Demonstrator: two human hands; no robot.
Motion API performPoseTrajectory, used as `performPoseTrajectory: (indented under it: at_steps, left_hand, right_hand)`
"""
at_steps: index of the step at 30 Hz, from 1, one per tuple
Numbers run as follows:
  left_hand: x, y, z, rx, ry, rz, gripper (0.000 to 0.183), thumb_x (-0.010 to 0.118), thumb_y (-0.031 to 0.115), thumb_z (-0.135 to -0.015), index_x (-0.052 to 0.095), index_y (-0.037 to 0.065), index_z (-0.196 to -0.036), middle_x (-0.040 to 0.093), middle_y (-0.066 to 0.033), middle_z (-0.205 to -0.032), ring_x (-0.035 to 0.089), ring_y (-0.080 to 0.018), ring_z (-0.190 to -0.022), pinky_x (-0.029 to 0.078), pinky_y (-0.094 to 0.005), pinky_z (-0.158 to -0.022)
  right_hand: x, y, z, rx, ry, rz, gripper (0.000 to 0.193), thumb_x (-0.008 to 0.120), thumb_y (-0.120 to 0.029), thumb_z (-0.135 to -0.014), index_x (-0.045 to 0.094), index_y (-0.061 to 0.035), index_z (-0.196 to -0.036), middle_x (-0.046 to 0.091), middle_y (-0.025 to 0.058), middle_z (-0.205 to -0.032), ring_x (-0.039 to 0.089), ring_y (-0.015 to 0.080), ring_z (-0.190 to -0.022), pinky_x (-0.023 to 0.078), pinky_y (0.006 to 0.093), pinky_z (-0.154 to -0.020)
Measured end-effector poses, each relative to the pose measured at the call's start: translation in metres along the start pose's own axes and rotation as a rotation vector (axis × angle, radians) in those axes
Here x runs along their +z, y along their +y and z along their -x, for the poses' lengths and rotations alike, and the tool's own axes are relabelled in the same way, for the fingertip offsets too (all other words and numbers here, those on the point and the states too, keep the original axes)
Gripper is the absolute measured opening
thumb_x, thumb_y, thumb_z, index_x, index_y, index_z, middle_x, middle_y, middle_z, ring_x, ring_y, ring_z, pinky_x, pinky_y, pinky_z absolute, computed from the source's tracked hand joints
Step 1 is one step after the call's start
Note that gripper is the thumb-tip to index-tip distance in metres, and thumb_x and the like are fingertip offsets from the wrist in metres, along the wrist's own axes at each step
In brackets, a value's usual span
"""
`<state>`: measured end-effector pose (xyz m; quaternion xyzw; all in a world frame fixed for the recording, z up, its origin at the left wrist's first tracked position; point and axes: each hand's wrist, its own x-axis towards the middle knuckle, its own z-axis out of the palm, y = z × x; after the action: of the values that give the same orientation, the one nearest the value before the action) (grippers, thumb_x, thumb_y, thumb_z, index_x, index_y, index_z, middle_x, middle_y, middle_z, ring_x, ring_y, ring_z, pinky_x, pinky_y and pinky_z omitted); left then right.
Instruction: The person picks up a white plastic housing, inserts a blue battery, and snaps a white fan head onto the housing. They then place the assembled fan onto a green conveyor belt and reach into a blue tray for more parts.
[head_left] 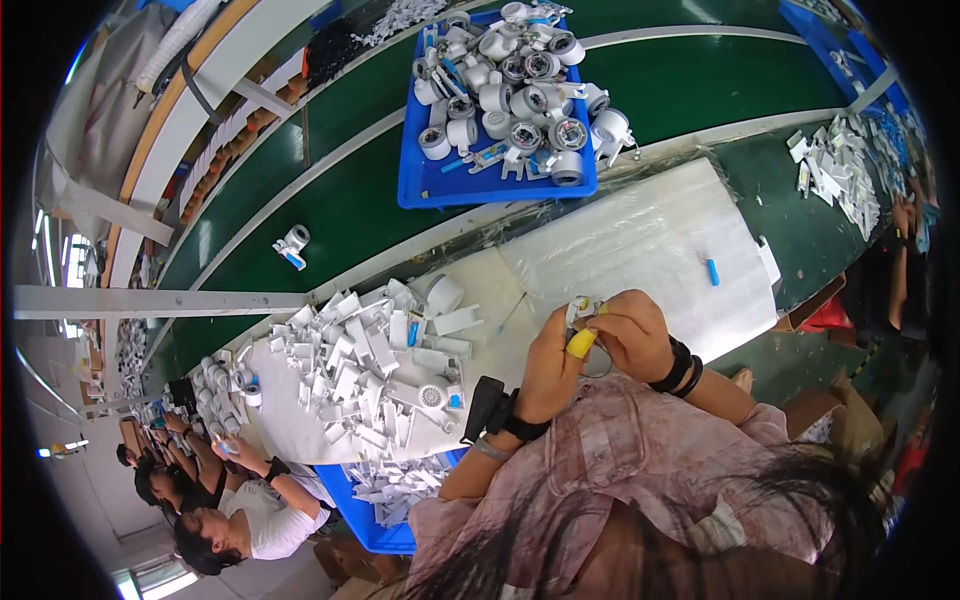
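Both hands meet at the near edge of the white work sheet. My left hand [546, 370] is closed round a small white plastic part [580, 308], its finer shape partly hidden by the fingers. A yellow wrap [581, 343] shows at the left thumb's tip. My right hand [634, 338] has its fingers pinched against the same part from the other side. A small blue cylinder with a pale end [712, 272] lies on the sheet to the right. Left of my hands spreads a heap of white plastic pieces [365, 350].
A blue tray [425, 190] piled with round white housings stands across the green conveyor [690, 85]. Another blue bin [385, 538] of white pieces sits by my left elbow. More white parts [838, 175] lie far right. Co-workers [262, 515] sit at the left.
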<state>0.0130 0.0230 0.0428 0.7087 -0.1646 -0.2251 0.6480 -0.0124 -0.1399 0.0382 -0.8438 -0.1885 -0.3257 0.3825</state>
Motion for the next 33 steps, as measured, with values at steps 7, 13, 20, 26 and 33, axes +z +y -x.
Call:
performPoseTrajectory:
  at_steps: [7, 13, 20, 26, 33]
  left_hand:
    - [0.005, 0.002, 0.006, -0.068, 0.044, 0.106, 0.019, 0.048, 0.016, -0.097, 0.053, 0.0, -0.107, 0.056, -0.0016, -0.073, 0.05, -0.0074, -0.06, 0.04, -0.0218, -0.053]
    - [0.006, 0.001, 0.01, -0.012, 0.059, 0.098, 0.022, 0.045, 0.009, -0.095, 0.054, 0.001, -0.113, 0.052, 0.0001, -0.066, 0.047, -0.0066, -0.056, 0.039, -0.0221, -0.051]
    - [0.003, 0.003, 0.01, -0.018, 0.109, 0.022, 0.019, 0.05, 0.015, -0.095, 0.057, -0.002, -0.102, 0.057, -0.0027, -0.073, 0.051, -0.0078, -0.061, 0.041, -0.0226, -0.053]
    - [0.0, 0.004, 0.011, 0.08, 0.099, -0.08, 0.019, 0.05, 0.012, -0.094, 0.056, -0.002, -0.106, 0.057, -0.0025, -0.072, 0.051, -0.0073, -0.061, 0.041, -0.0229, -0.054]
    - [-0.006, 0.001, 0.008, 0.022, -0.006, 0.003, 0.02, 0.048, 0.007, -0.092, 0.055, -0.001, -0.109, 0.058, -0.0031, -0.073, 0.051, -0.0078, -0.061, 0.041, -0.0224, -0.055]
  right_hand:
    - [0.002, -0.007, 0.002, -0.013, 0.045, 0.057, 0.027, 0.072, 0.0, -0.064, 0.064, -0.0056, -0.09, 0.057, 0.0065, -0.078, 0.057, 0.0245, -0.07, 0.049, 0.0395, -0.077]
    - [0.001, -0.014, 0.004, 0.01, 0.022, 0.042, 0.026, 0.071, 0.001, -0.065, 0.064, -0.0068, -0.089, 0.056, 0.0047, -0.075, 0.056, 0.0207, -0.068, 0.045, 0.0428, -0.087]
    - [0.005, -0.015, 0.008, 0.046, 0.01, 0.021, 0.03, 0.068, 0.009, -0.064, 0.062, -0.0069, -0.089, 0.056, 0.0044, -0.076, 0.054, 0.0208, -0.07, 0.044, 0.0457, -0.089]
    - [0.007, -0.016, 0.007, 0.028, 0.015, 0.03, 0.025, 0.068, 0.005, -0.067, 0.062, -0.0061, -0.088, 0.054, 0.0031, -0.07, 0.054, 0.0192, -0.064, 0.043, 0.0441, -0.09]
    - [0.003, -0.013, 0.009, 0.024, -0.041, 0.003, 0.03, 0.067, 0.01, -0.064, 0.061, -0.0065, -0.088, 0.054, 0.0044, -0.075, 0.054, 0.02, -0.068, 0.04, 0.0472, -0.093]
